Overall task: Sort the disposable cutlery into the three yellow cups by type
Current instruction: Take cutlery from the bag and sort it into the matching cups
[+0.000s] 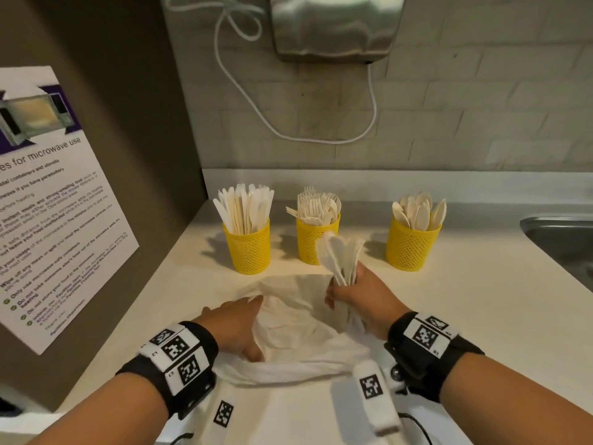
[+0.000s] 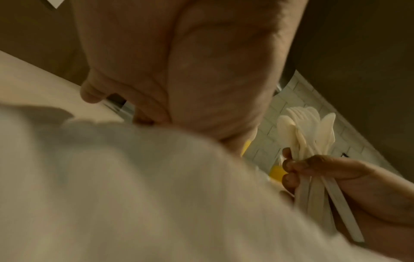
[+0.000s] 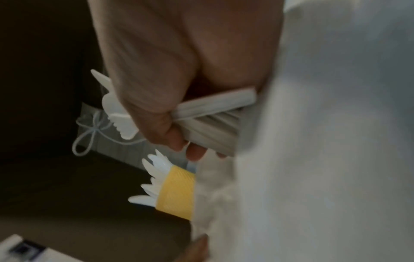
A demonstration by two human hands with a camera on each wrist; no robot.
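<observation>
At nine o'clock of the white plastic bag (image 1: 298, 319), the left hand (image 1: 236, 329) lies flat on it, fingers straight. Across the counter (image 1: 465, 316) stand the knife cup (image 1: 247, 247) at eleven o'clock, the fork cup (image 1: 309, 242) at twelve and the spoon cup (image 1: 412, 247) at one. The right hand (image 1: 359, 297), at three o'clock of the bag, grips a mixed cutlery bundle (image 1: 340, 252) upright, before the fork cup.
</observation>
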